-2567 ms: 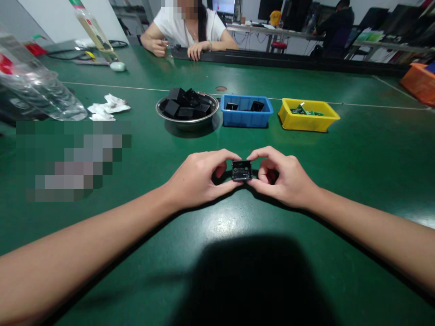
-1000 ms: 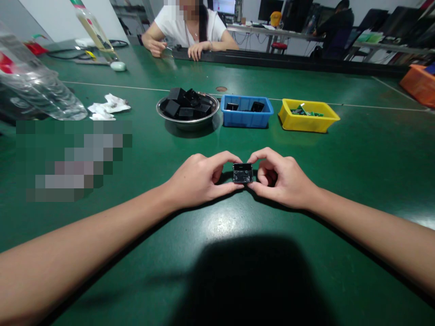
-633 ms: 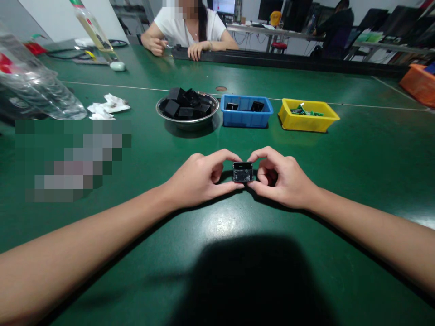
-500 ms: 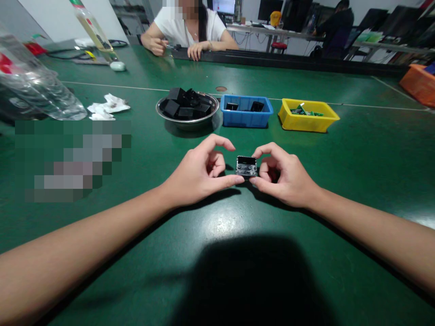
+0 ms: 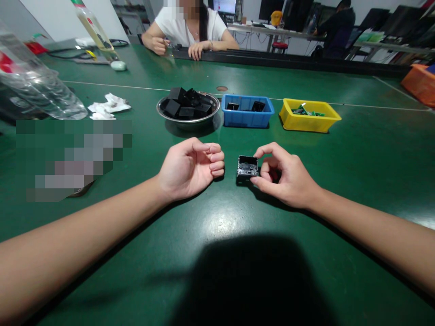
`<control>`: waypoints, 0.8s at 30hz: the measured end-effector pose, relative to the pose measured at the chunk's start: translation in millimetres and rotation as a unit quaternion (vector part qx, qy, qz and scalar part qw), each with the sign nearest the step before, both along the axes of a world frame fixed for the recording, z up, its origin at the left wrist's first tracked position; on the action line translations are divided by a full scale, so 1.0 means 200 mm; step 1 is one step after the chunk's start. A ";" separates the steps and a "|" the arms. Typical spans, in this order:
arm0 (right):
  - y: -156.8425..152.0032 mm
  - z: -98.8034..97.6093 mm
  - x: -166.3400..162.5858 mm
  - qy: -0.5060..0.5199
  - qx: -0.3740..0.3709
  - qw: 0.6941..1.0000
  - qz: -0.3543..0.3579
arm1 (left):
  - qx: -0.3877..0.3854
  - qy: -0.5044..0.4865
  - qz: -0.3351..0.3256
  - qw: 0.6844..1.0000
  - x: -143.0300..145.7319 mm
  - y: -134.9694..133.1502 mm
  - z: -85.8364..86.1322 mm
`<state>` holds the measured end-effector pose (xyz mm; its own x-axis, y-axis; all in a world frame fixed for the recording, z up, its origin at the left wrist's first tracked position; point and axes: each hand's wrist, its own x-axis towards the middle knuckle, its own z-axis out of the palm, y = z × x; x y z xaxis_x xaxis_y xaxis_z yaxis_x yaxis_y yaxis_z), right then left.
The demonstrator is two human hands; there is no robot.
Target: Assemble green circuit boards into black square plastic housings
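Observation:
A small black plastic housing (image 5: pixel 248 167) with its open side facing me is pinched between thumb and forefinger of my right hand (image 5: pixel 283 175), low over the green table (image 5: pixel 217 217). My left hand (image 5: pixel 190 167) rests on the table just left of the housing, apart from it, fingers loosely curled with nothing visible in them. Beyond my hands stand a steel bowl (image 5: pixel 188 115) piled with black housings, a blue bin (image 5: pixel 247 117) holding a few black parts, and a yellow bin (image 5: pixel 309 121) with green circuit boards.
Clear plastic bottles (image 5: pixel 41 90) lie at the far left beside crumpled tissue (image 5: pixel 108 106). A person in a white top (image 5: pixel 188 27) sits across the table, hands by a black rail. An orange crate (image 5: pixel 419 81) stands at the far right.
My left hand has let go of the black housing, pulled back to the left and curled its fingers. My right hand alone keeps the housing, shifted slightly right.

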<state>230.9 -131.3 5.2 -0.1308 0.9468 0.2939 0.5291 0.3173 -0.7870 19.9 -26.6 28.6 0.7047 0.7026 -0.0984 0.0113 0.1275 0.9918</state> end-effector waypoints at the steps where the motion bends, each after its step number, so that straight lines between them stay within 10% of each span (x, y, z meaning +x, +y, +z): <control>1: 0.00 0.00 0.00 0.000 0.000 1.000 0.000 | 0.007 0.006 0.000 1.000 0.00 0.00 0.00; 12: 0.00 0.01 -0.01 -0.004 0.006 1.000 0.007 | -0.262 -0.129 0.049 0.955 0.01 -0.03 0.02; 24: 0.00 0.01 0.00 -0.009 0.009 1.000 0.006 | -0.239 -0.142 0.045 0.959 0.01 -0.06 0.02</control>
